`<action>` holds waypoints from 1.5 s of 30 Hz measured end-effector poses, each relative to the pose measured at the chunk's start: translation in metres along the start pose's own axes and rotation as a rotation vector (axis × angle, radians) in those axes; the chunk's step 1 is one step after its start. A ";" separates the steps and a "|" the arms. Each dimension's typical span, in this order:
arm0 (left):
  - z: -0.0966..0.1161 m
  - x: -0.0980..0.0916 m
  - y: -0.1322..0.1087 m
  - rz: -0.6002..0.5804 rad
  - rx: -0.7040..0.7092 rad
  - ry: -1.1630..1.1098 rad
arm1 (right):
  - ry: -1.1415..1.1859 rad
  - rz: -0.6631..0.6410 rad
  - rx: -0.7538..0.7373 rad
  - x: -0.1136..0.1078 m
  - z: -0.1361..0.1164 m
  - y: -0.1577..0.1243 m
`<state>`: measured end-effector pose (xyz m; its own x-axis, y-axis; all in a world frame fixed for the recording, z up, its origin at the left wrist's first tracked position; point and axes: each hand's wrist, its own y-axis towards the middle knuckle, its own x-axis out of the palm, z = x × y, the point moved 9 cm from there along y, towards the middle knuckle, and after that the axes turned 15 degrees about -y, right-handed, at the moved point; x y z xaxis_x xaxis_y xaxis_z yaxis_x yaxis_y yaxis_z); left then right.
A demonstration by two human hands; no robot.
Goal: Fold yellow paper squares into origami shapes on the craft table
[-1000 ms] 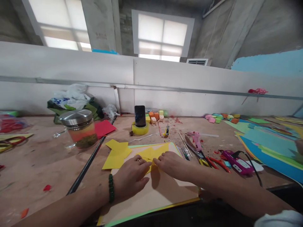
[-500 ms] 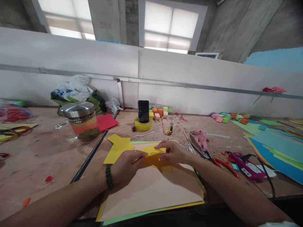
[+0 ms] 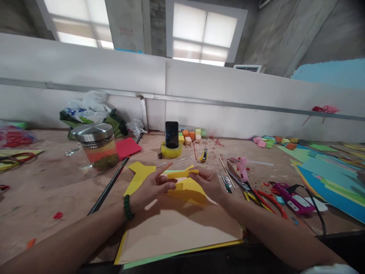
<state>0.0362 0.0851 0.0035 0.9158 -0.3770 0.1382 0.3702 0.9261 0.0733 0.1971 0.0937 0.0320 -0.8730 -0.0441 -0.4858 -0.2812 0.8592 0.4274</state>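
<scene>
My right hand (image 3: 210,183) pinches the right end of a folded yellow paper piece (image 3: 181,174), held above the sheets. At its left end, my left hand (image 3: 152,187) has index finger and thumb spread apart; whether a fingertip touches the paper I cannot tell. Below my hands, another yellow paper piece (image 3: 191,193) lies on a stack of coloured sheets (image 3: 188,228), a pale peach one on top. Just left of the stack's far edge rests a yellow paper cutout (image 3: 139,176), partly covered by my left hand.
A lidded glass jar (image 3: 98,150) stands left, by red paper (image 3: 128,147). A phone (image 3: 172,135) leans in a yellow tape roll (image 3: 171,150), near small paper cubes (image 3: 190,134). Rightward lie a pink glue gun (image 3: 242,167), scissors (image 3: 239,180), red-handled pliers (image 3: 275,201) and a purple device (image 3: 295,198).
The yellow piece has been raised and turned into a narrow, edge-on view. My left hand's fingers have spread from their grip on it. My right hand has shifted to its right end.
</scene>
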 end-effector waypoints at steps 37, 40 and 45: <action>-0.017 -0.001 0.001 0.081 -0.158 -0.106 | 0.316 -0.076 0.277 0.022 0.026 -0.006; -0.017 -0.001 0.002 0.084 -0.129 -0.114 | 0.344 -0.110 0.311 0.025 0.029 -0.007; -0.011 -0.002 0.002 0.088 -0.083 -0.090 | 0.374 -0.117 0.345 0.027 0.032 -0.008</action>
<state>0.0372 0.0882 -0.0078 0.9291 -0.2906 0.2286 0.3040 0.9523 -0.0250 0.1884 0.1014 -0.0090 -0.9440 -0.2746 -0.1827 -0.2926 0.9529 0.0797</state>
